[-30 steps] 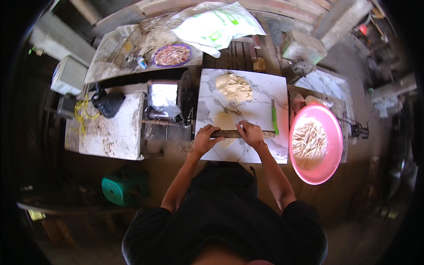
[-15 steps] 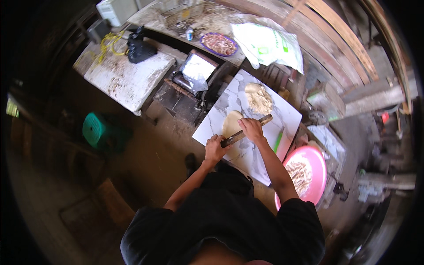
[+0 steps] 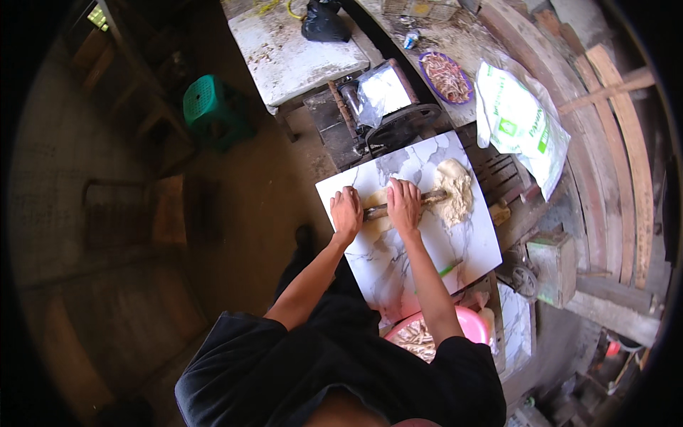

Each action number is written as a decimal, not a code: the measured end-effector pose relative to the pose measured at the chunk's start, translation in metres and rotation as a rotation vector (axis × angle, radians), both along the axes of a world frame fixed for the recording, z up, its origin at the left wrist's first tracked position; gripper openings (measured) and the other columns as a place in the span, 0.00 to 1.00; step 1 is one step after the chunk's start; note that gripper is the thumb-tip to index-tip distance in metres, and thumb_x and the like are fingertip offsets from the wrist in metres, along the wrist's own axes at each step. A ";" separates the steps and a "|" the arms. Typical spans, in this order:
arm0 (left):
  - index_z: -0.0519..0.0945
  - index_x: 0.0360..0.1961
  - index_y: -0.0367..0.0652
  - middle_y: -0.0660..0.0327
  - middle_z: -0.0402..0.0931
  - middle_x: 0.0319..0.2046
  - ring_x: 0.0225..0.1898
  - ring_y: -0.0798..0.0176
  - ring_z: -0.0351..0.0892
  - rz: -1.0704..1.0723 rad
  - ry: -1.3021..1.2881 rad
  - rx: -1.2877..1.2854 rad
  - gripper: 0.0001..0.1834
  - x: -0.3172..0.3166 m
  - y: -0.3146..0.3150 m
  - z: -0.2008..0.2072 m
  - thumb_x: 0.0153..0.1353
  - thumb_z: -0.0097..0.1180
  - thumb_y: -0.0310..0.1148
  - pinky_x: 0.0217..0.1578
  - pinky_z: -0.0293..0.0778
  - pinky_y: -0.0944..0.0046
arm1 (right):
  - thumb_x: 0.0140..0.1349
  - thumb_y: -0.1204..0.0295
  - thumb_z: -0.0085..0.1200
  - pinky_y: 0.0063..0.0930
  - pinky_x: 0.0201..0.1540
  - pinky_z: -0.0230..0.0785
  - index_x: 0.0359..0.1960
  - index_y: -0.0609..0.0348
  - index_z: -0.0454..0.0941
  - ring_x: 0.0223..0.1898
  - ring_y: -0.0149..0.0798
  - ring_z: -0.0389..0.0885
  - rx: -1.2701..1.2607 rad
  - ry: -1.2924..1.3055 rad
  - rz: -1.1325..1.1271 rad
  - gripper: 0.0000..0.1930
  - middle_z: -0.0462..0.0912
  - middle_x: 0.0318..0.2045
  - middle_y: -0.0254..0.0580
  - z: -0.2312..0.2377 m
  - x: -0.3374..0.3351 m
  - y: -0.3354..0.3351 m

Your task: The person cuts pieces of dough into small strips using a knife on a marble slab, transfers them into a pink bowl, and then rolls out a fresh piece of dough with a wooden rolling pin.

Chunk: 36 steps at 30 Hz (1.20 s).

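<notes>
A dark wooden rolling pin [image 3: 432,197] lies across a flattened piece of dough [image 3: 378,198] on a white marble-patterned board [image 3: 341,182]. My left hand [image 3: 347,213] is closed over the pin's left end. Further right along the same pin, my right hand [image 3: 404,205] grips it with fingers curled over the top. The dough sheet is partly covered by my hands and the pin. A rough lump of pale dough [image 3: 457,193] sits at the board's right side, beside the pin's right end. Nearer me, a green-handled tool [image 3: 448,270] is partly hidden by my right forearm.
A pink basin [image 3: 472,326] of pale strips stands below the board. Beyond the board is a hand-cranked roller machine [image 3: 405,127]. A purple-rimmed plate [image 3: 447,77], a white sack [image 3: 519,121], a black bag [image 3: 325,23] and a green stool [image 3: 203,99] are around.
The view has turned, so the board appears rotated. The pin lies more level in the picture, its right end now at the dough lump. Both hands stay on the pin.
</notes>
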<state>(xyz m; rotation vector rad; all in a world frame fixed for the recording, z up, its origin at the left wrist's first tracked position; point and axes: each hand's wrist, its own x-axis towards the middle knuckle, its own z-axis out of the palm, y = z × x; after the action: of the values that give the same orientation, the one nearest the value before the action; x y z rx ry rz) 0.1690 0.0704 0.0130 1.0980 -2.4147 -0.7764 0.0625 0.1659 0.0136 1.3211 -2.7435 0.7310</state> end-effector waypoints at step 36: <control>0.62 0.50 0.39 0.50 0.60 0.50 0.54 0.50 0.54 -0.004 -0.284 -0.179 0.22 0.000 0.004 0.008 0.54 0.38 0.35 0.54 0.46 0.51 | 0.56 0.59 0.37 0.48 0.60 0.30 0.57 0.48 0.56 0.62 0.43 0.45 0.215 0.171 0.017 0.26 0.53 0.59 0.43 0.018 0.006 -0.025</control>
<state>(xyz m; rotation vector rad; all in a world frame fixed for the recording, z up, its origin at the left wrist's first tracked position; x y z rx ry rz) 0.1685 0.0747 0.0206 1.1991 -2.6570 -0.4162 0.0681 0.1413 0.0315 1.3717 -2.7365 0.3118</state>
